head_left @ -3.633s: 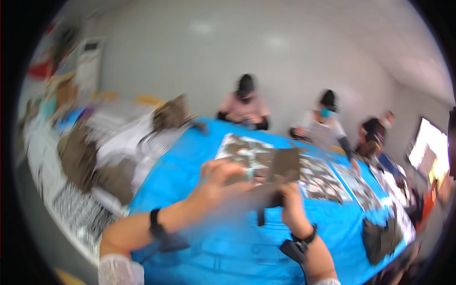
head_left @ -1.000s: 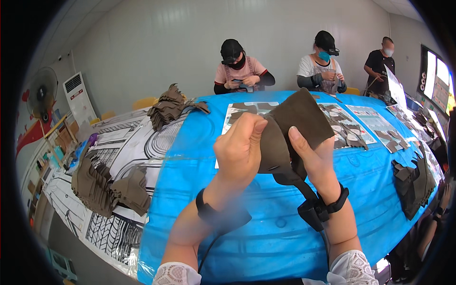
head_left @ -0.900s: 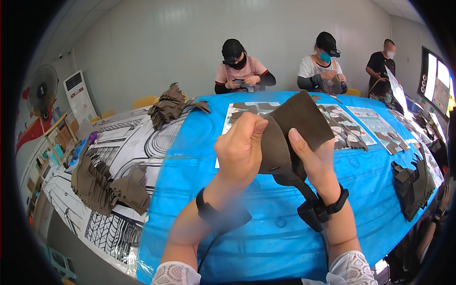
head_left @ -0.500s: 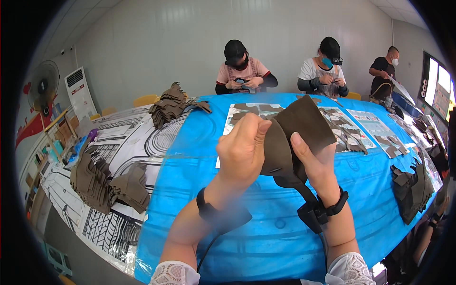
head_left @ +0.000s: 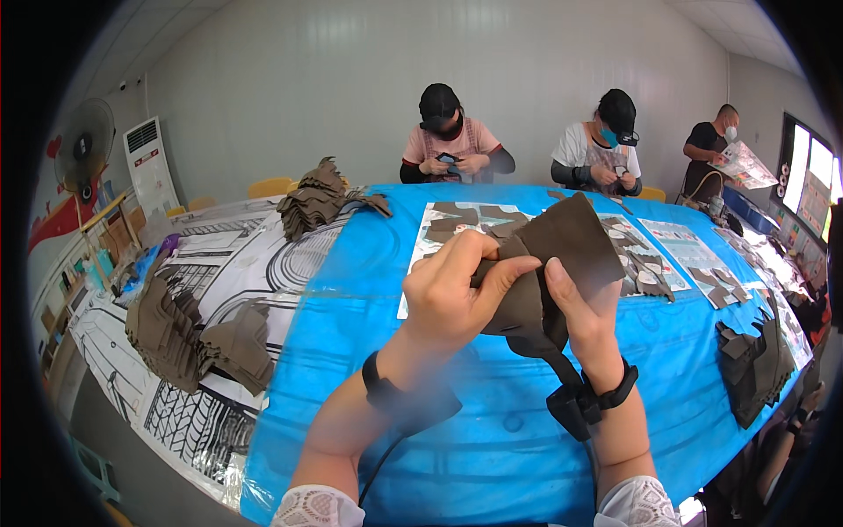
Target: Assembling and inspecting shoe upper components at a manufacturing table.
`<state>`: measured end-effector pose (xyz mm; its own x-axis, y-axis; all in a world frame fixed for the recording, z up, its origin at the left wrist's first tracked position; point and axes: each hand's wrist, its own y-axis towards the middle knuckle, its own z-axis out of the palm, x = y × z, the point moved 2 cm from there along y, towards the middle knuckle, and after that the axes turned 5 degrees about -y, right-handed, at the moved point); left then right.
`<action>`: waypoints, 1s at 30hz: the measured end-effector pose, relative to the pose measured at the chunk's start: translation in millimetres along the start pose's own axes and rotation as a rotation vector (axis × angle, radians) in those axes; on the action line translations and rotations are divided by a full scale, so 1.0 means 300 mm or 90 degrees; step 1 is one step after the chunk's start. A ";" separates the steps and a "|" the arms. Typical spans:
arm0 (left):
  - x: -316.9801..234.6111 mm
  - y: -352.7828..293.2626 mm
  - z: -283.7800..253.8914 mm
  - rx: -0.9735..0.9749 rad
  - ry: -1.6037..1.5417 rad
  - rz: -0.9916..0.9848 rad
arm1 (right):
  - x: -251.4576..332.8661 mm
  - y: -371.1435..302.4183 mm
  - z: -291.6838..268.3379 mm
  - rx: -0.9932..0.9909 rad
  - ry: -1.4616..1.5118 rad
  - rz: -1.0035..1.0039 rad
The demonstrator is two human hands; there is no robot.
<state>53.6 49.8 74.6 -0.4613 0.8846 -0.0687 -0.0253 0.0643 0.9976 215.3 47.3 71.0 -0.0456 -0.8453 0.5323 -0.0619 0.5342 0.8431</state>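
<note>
A dark brown piece of flat, flexible sheet material (head_left: 578,235), with a squarish flap and a folded lower part, is held up above the blue-covered table. My left hand (head_left: 452,285) is closed on its left edge, with the thumb pressed against the piece. Around the right side my right hand (head_left: 590,309) grips it, its thumb on the near face and its other fingers mostly hidden behind. The two thumb tips are almost together. Both wrists wear black straps with small dark boxes, and a dark strip hangs below the piece by the right wrist.
Stacks of similar brown pieces lie at the left (head_left: 162,338), back left (head_left: 318,200) and right (head_left: 755,364). Printed sheets (head_left: 665,230) bearing brown cut pieces lie on the blue cover (head_left: 351,299). Two people sit opposite, handling small things; another stands far right with a paper (head_left: 745,164).
My left thumb has swung down onto the piece, towards the right thumb. The right hand keeps its grip. At the far right, the standing person has raised the paper.
</note>
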 end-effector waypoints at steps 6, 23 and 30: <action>-0.004 -0.001 -0.012 0.003 -0.005 0.001 | -0.011 -0.009 -0.003 0.005 0.008 0.036; 0.003 -0.004 -0.012 0.036 -0.015 -0.003 | 0.000 -0.008 -0.005 0.030 0.025 0.099; -0.002 0.012 -0.019 0.024 -0.044 -0.043 | 0.008 -0.002 0.014 0.029 0.004 -0.043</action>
<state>48.7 46.7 78.2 -0.3967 0.9077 -0.1368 -0.0196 0.1407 0.9899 210.9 44.9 71.3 -0.0344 -0.8791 0.4754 -0.1100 0.4762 0.8725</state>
